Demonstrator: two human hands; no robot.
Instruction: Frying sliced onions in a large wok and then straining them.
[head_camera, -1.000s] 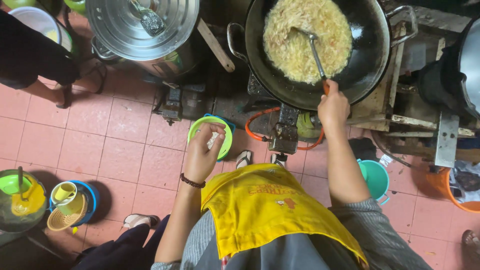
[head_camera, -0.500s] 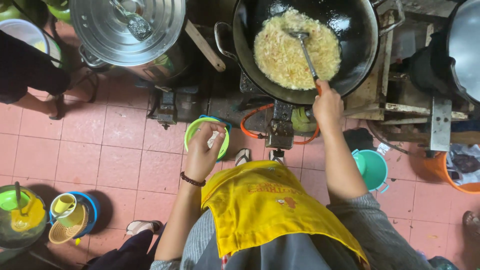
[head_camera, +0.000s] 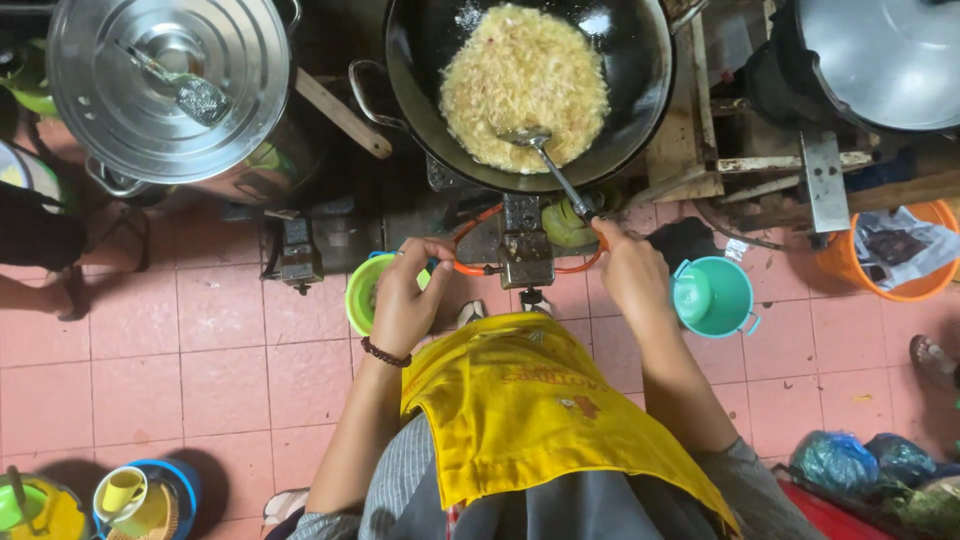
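Nearest the camera, below the yellow apron (head_camera: 530, 410), 2 bare arms reach forward over the pink tiled floor (head_camera: 200, 340). At the left hand (head_camera: 405, 300), which wears a dark bead bracelet at the wrist, the fingers are curled around the rim of a green bowl (head_camera: 365, 292), holding it low beside the burner, seemingly so that it stays within reach of the food. Fingers of the right hand (head_camera: 630, 270) are pressed together around the orange end of a long metal spatula (head_camera: 550, 165), gripped at its far tip, probably to keep clear of the heat. Its blade rests on a heap of pale yellow fried rice (head_camera: 525, 80) in the big black wok (head_camera: 530, 90), which sits on a stand with an orange hose looping beneath. Just right of that hand a teal pail (head_camera: 712, 296) stands on the floor. Farther left, a lidded steel pot (head_camera: 170, 85) carries a ladle on its lid.
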